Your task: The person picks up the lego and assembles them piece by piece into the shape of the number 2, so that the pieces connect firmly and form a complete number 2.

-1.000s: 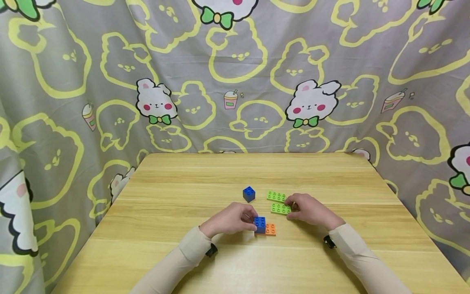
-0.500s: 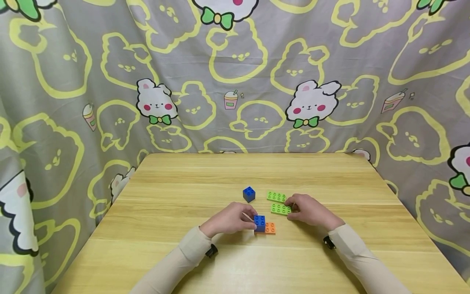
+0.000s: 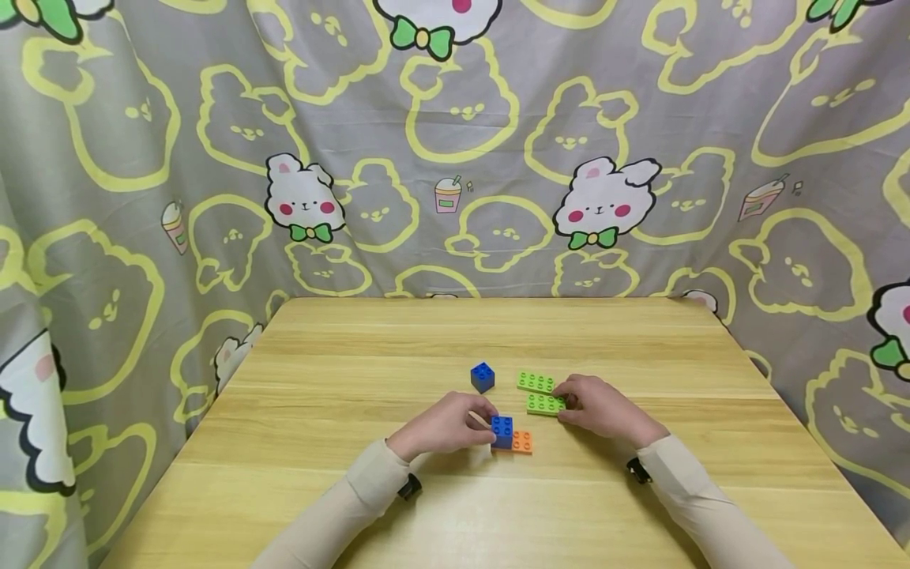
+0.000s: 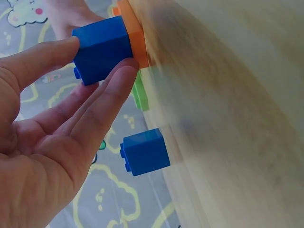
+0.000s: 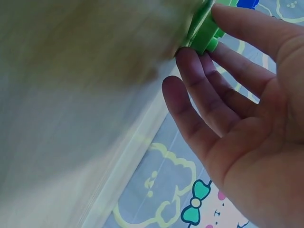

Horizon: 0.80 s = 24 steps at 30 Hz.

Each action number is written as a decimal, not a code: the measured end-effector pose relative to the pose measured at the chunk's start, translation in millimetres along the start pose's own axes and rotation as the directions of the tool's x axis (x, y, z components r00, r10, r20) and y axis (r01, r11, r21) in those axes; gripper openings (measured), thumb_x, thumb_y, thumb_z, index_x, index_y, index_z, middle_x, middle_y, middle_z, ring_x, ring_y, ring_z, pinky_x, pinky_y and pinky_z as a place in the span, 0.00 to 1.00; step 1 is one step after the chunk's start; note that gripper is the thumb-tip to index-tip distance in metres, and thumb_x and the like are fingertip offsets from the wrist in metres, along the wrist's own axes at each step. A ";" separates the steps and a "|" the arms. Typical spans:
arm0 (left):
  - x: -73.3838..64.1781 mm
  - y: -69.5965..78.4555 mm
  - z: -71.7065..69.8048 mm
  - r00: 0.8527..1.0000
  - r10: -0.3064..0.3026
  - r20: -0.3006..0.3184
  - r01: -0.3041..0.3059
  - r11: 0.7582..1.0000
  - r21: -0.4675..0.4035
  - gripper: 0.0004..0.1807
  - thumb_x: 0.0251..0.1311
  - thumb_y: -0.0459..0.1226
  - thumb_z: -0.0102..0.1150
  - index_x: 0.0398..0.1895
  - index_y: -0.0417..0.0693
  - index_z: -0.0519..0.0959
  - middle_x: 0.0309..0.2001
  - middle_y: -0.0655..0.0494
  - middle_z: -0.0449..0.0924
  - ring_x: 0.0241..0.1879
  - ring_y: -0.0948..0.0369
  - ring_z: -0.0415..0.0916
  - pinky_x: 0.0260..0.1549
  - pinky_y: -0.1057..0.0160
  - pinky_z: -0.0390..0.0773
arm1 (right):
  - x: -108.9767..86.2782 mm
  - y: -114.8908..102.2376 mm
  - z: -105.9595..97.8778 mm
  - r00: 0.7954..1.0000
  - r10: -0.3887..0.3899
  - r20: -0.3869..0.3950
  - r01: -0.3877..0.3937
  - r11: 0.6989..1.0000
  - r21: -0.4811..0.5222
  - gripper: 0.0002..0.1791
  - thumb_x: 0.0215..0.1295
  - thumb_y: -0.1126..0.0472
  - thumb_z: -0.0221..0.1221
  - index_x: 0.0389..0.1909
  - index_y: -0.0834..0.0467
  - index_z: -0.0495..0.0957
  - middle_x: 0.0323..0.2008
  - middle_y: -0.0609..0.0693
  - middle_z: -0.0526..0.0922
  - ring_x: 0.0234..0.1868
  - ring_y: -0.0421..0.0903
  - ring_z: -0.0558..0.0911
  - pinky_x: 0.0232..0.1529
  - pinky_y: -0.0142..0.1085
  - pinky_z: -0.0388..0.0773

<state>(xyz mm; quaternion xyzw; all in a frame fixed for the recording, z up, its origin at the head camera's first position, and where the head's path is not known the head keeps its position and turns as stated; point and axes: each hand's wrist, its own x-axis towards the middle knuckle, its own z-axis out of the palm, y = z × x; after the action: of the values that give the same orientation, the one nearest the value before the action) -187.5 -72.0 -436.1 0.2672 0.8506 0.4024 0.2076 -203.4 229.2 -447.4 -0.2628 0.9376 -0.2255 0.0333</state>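
Observation:
My left hand (image 3: 453,423) pinches a blue square brick (image 3: 502,431) between thumb and fingers. The brick sits on the left half of a flat orange brick (image 3: 523,442), whose studs show on the right half. In the left wrist view the blue brick (image 4: 102,50) meets the orange one (image 4: 136,40) with no gap. My right hand (image 3: 604,407) grips the right end of the nearer flat green brick (image 3: 543,405), which lies on the table. In the right wrist view, thumb and fingers stand on either side of the green brick (image 5: 205,35).
A second flat green brick (image 3: 535,382) lies just behind the gripped one. Another blue brick (image 3: 483,377) stands to its left, turned cornerwise. Everything is on a wooden table (image 3: 370,332) with a patterned curtain (image 3: 398,103) around its back and sides.
The blue brick and the orange brick have shifted very slightly away from the body and to the left. The nearer green brick has slid a touch to the right with my right hand.

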 end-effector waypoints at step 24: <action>0.5 -2.1 2.1 1.000 0.016 -0.016 -0.016 1.000 0.005 0.15 0.63 0.37 0.71 0.51 0.44 0.82 0.46 0.54 0.86 0.42 0.63 0.87 0.39 0.69 0.83 | -2.0 -12.5 -11.2 0.999 -0.026 -0.042 0.029 0.998 0.057 0.17 0.68 0.63 0.66 0.55 0.64 0.82 0.47 0.51 0.84 0.40 0.41 0.82 0.38 0.34 0.80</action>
<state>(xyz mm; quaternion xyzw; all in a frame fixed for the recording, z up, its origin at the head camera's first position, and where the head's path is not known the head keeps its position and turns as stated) -187.3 -71.6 -439.1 0.2713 0.8510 0.4043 0.1967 -197.7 225.3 -432.0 -0.2698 0.9275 -0.2582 0.0184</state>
